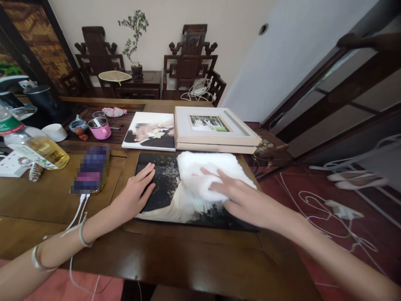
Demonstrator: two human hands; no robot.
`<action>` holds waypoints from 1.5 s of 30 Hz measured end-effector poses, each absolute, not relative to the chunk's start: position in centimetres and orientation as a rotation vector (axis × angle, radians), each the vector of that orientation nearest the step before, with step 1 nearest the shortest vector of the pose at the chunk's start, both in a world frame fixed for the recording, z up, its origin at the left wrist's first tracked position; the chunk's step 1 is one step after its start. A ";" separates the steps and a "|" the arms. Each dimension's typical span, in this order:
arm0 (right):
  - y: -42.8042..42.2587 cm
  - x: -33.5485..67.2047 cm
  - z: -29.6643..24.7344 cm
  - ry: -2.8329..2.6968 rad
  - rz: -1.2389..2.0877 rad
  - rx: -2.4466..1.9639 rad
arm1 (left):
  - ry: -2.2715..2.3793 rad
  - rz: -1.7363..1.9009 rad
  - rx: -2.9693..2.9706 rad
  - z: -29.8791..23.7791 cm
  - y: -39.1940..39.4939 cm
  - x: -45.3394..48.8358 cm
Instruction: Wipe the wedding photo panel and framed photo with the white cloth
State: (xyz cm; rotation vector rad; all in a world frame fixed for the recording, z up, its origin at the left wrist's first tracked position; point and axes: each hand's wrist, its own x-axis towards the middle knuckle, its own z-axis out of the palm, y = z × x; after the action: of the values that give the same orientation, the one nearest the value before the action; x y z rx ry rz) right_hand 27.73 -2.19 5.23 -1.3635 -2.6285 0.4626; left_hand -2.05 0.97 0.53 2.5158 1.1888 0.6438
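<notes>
A large dark photo print (163, 184) lies flat on the wooden table (53, 196) in front of me. My left hand (136, 190) rests open on the print's left edge, fingers stretched flat. My right hand (238, 196) presses flat on a white fluffy cloth (203, 169) that lies on the print's upper right part, fingers extended over it. Beyond the print lie a second photo print (150, 131) and a pale framed photo box (213, 129).
A phone (90, 169) with white cables lies to the left, beside an oil bottle (37, 150) on its side. A pink mug (100, 127), small bowls and a tea tray stand at the back left. Carved chairs and a plant line the wall. Cables trail on the red floor at right.
</notes>
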 end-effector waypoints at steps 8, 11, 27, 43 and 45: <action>-1.2 25.6 3.1 -2.623 0.202 -1.325 | 1.190 0.632 2.530 0.6 1.0 -2.0; -5.3 24.8 3.6 -2.660 0.252 -1.276 | 1.199 0.623 2.525 0.6 0.9 -2.0; -0.8 24.4 4.7 -2.665 0.347 -1.279 | 1.185 0.649 2.509 0.6 1.0 -2.0; -9.1 21.7 4.0 -2.755 0.255 -0.880 | 1.212 0.645 2.436 0.4 0.8 -2.0; -10.0 21.7 4.1 -2.732 0.267 -0.803 | 1.231 0.641 2.428 0.4 0.8 -1.9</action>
State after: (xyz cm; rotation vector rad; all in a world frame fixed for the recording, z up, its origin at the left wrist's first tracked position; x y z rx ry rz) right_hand 21.73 -10.03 4.10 -0.8026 -2.7315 0.2670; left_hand -1.94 0.77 0.42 2.4277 1.2311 0.6413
